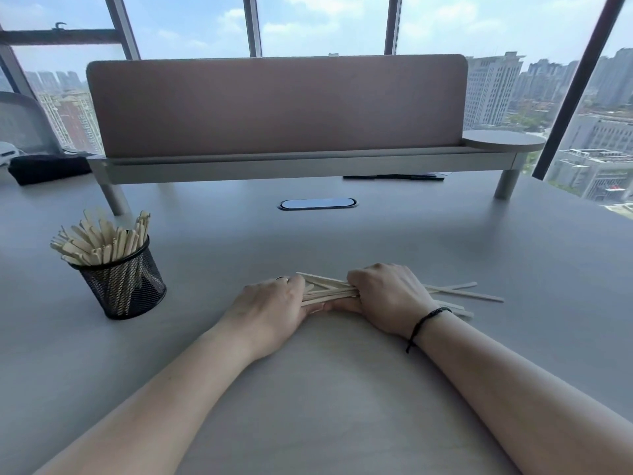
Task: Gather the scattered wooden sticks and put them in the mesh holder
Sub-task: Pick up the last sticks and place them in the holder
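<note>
A bundle of pale wooden sticks (329, 289) lies flat on the grey table (342, 389) in front of me. My left hand (274, 303) grips its left end, fingers curled round the sticks. My right hand (387, 296) grips the middle of the bundle; several stick ends (459, 291) poke out to the right past my wrist. A black mesh holder (125, 286) stands at the left of the table, holding several upright sticks (102, 238) that fan out above its rim.
A desk divider panel on a raised shelf (281, 159) runs across the back, with a round side plate (503, 140) at its right end. An oval cable port (317, 203) sits mid-table. A dark object (48, 168) lies at far left. Windows stand behind.
</note>
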